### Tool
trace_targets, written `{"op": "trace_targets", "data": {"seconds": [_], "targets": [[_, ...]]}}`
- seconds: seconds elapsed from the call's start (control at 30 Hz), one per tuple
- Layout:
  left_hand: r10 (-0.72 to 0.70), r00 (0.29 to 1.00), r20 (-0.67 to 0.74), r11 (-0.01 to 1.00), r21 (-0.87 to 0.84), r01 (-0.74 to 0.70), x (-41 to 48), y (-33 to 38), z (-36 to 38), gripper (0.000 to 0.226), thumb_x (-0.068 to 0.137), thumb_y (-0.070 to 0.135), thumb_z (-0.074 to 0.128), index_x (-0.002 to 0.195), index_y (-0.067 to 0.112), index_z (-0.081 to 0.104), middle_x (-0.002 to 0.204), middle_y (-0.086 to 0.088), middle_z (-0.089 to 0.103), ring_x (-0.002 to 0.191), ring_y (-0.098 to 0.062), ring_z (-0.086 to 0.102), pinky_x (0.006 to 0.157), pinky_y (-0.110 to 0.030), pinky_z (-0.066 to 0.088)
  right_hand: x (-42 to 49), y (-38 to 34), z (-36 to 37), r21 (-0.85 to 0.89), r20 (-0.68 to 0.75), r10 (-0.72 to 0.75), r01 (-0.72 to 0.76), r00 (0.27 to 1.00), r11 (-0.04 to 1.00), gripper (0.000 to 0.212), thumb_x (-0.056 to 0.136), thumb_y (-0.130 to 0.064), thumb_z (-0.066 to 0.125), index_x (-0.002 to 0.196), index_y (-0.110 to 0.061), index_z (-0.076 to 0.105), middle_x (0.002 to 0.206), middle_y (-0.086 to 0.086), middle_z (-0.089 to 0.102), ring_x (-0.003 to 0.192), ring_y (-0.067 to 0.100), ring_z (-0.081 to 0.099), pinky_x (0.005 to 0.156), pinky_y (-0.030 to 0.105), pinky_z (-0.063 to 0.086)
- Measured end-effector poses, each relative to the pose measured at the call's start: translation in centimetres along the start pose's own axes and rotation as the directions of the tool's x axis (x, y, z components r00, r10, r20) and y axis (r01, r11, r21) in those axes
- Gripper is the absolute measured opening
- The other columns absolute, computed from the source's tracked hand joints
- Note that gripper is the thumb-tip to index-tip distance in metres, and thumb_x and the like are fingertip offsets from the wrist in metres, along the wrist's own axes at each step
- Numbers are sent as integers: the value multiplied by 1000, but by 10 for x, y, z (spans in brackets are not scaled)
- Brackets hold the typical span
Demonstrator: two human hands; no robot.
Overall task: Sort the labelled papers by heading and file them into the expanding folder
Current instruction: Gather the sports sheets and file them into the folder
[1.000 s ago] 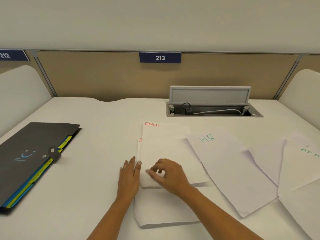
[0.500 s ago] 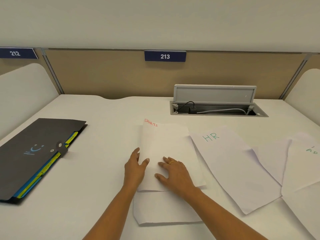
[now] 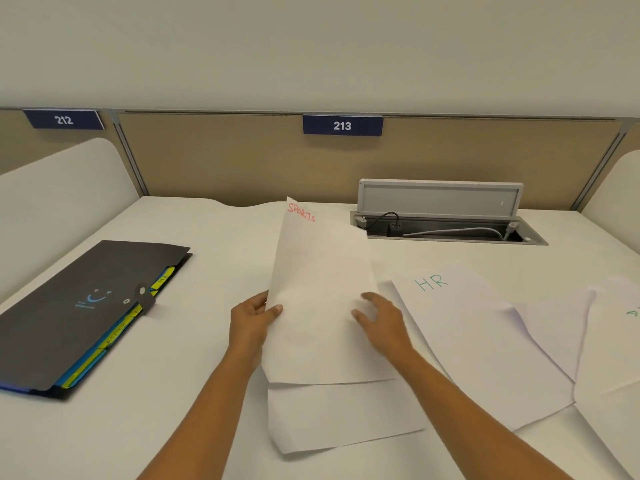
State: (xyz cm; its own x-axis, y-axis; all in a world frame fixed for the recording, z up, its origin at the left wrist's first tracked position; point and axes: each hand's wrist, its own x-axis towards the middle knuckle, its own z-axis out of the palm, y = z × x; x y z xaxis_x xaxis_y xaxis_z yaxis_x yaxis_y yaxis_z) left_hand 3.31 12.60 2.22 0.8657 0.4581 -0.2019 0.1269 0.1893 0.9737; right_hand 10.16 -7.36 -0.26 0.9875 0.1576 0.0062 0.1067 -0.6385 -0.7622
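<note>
My left hand pinches the left edge of a white sheet headed SPORTS in red, thumb on top, and the sheet's far end is lifted off the desk. A second white sheet lies under it. My right hand hovers with relaxed fingers at the sheet's right edge. To the right lies a sheet headed HR in green. Further right, a sheet with green letters is cut off by the frame. The dark expanding folder, fastened with a tab, lies at the left with yellow and blue dividers showing.
The white desk is bounded by a tan partition with a 213 plate. An open cable hatch with a raised lid and cords sits at the back right. White side dividers stand left and right.
My left hand has taken hold of the SPORTS sheet's left edge and raised its far end. My right hand has lifted off the sheet and shifted to its right edge.
</note>
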Motion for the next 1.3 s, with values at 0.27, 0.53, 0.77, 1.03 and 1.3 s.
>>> {"op": "trace_targets", "data": {"seconds": [0.27,0.53,0.77,1.03,1.3], "targets": [[78,992,98,979,-194,-58,7,33,-16,41,81,-12,59,118,6,59,86,2,75,74,-14,72,65,-27,60,21,-20,-33,657,216,161,-265,963,705,45,81,-24,71,121,-10,56,122,9,63,95,21,63,76,30,52],[305,948,97,931,-240,-275,8,76,-13,41,81,-19,51,101,15,61,78,11,75,73,-4,71,61,-19,56,19,-67,-47,820,-72,-41,83,997,566,13,80,-6,69,91,-12,67,85,0,73,72,16,70,61,24,57],[299,947,119,952,-100,-289,-1,56,-14,27,61,11,81,84,18,68,75,9,74,68,-6,70,60,-16,54,7,-60,-36,804,-20,-50,46,999,593,17,74,-6,74,88,-13,68,84,3,72,74,19,68,64,26,57],[289,955,70,957,-37,-287,-1,57,-10,9,79,6,69,79,15,68,67,8,73,61,-7,68,57,-18,55,8,-65,-35,778,-24,-56,54,998,626,17,74,-9,75,88,-15,67,86,5,71,77,23,67,69,32,56],[203,979,26,979,-36,-202,-9,34,-6,12,77,10,73,81,19,65,64,14,72,68,-12,68,69,-30,53,-4,-50,-18,759,16,-7,-8,1000,651,21,73,-11,77,89,-21,67,92,4,71,90,27,66,85,42,54]]}}
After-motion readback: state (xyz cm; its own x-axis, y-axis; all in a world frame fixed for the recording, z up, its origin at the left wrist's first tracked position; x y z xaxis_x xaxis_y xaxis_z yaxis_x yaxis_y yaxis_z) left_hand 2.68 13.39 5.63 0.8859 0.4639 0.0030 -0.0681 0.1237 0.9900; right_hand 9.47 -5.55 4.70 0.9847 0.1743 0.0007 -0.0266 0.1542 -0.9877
